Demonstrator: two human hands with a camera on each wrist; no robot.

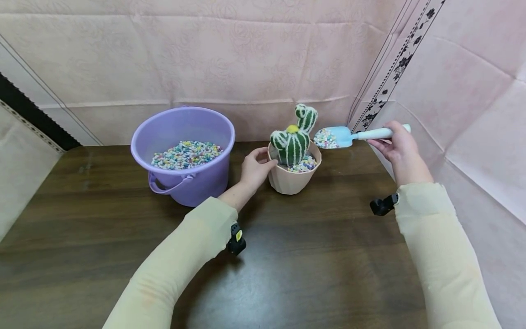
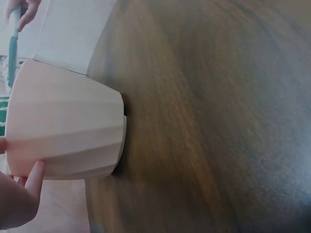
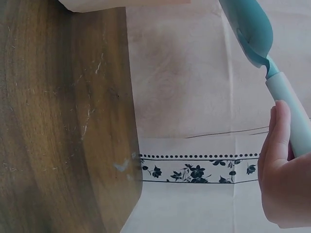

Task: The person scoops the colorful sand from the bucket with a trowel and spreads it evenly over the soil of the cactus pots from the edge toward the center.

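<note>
My left hand (image 1: 255, 170) holds the left side of a pale pink flowerpot (image 1: 288, 182) near its rim. The left wrist view shows a finger and thumb against the faceted wall of the pot (image 2: 68, 121). In it stands a knitted green cactus (image 1: 292, 148) with white stripes and a yellow top, small colourful pebbles (image 1: 305, 164) around its base. With my right hand (image 1: 402, 146) I grip the pale handle of a light blue hand trowel (image 1: 343, 136). Pebbles (image 1: 324, 138) lie in its scoop, which is level with the pot's right rim.
To the left of the pot stands a purple bucket (image 1: 207, 183) partly filled with the same pebbles (image 1: 186, 155), its handle hanging in front. Everything stands on a dark wooden table (image 1: 287, 265). Pale patterned cloth (image 1: 197, 59) rises behind and at the right.
</note>
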